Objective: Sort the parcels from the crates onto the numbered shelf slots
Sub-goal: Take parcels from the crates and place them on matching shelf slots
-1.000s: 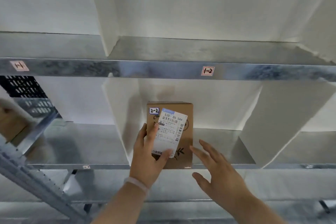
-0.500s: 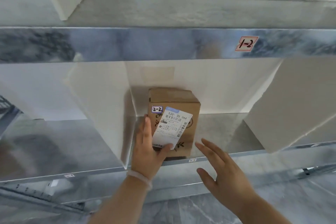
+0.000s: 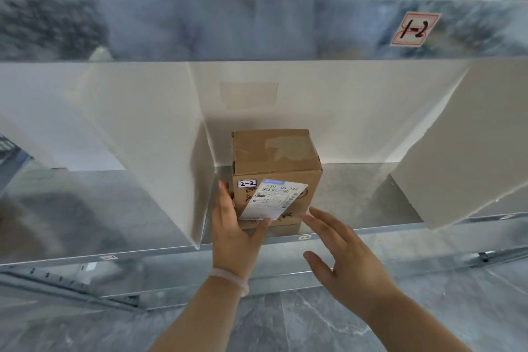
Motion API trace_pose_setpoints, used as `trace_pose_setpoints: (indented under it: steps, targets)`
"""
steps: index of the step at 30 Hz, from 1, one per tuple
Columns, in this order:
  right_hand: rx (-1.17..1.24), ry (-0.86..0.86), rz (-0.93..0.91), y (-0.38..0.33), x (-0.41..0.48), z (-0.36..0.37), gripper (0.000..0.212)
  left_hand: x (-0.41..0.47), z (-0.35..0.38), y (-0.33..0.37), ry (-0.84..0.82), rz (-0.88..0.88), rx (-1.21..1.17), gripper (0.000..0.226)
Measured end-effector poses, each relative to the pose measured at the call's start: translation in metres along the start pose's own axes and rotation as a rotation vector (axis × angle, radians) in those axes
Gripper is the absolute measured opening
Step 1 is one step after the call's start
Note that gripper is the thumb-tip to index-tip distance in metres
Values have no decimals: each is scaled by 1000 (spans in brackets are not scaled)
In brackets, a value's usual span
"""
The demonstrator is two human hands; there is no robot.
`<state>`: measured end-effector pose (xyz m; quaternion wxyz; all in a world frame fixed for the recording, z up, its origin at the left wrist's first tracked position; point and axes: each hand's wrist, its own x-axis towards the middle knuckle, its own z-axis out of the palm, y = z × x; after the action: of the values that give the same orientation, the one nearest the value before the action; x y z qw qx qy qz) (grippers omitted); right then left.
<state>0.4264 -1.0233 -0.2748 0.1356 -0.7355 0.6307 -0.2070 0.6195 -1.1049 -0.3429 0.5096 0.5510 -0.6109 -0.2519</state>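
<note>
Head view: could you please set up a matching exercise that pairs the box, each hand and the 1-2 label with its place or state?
Things
1. box
2. left hand
3. right hand
4. 1-2 label

Places or states
A. stuck on the upper beam
B. open, fingers spread, holding nothing
C. stands on the lower shelf, next to the divider
D. holds the box's left front corner, thumb on the shipping label

Pairs: 1-C, 2-D, 3-B, 4-A
</note>
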Motion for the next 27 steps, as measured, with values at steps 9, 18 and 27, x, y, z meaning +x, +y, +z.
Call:
trace_pose_setpoints:
  steps: [9,18,27]
  targets:
    - [-26,-69,-61,-7,-13,-14,64,-30,-28,25,4,33,200,102]
    - [-27,-195,-370,-43,-69,-31,68,-141,-99,97,148,133,654,67]
    - [164,-315,-742,-116,-174,-30,73,-310,-187,191,341,-6,985,61]
